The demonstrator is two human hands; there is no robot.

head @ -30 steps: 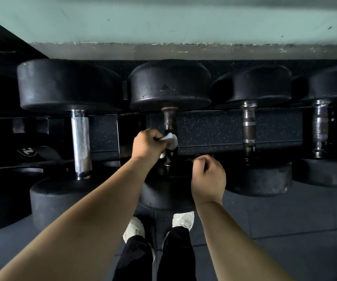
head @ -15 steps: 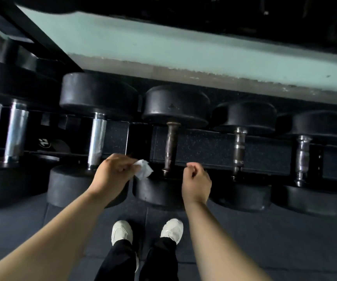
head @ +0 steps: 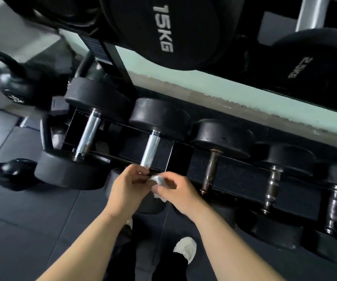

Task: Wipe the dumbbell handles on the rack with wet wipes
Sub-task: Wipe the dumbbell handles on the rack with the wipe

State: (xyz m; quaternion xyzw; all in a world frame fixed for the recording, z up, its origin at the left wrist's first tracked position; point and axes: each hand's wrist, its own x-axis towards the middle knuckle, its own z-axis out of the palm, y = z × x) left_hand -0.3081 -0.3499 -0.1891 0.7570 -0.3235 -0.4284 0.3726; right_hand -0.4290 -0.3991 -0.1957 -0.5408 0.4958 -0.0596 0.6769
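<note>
A crumpled white wet wipe [head: 157, 184] sits between my two hands, just below the near end of a shiny chrome dumbbell handle [head: 150, 152]. My left hand [head: 126, 186] pinches the wipe from the left with its fingertips. My right hand [head: 178, 192] grips it from the right with curled fingers. Both hands hover in front of the low black rack [head: 234, 173]. A rusty brown handle [head: 211, 171] lies just right of my right hand. Another chrome handle [head: 87, 134] lies to the left.
Two more dull ringed handles [head: 271, 189] [head: 334, 207] follow on the right. Black kettlebells [head: 13, 86] stand at the left on the dark floor. A 15 kg plate [head: 159, 29] hangs on the upper tier. My white shoe [head: 185, 248] is below.
My right hand has come up to join the left on the wipe. Both hands have shifted from the rusty handle toward the chrome one, and the view has tilted and swung left.
</note>
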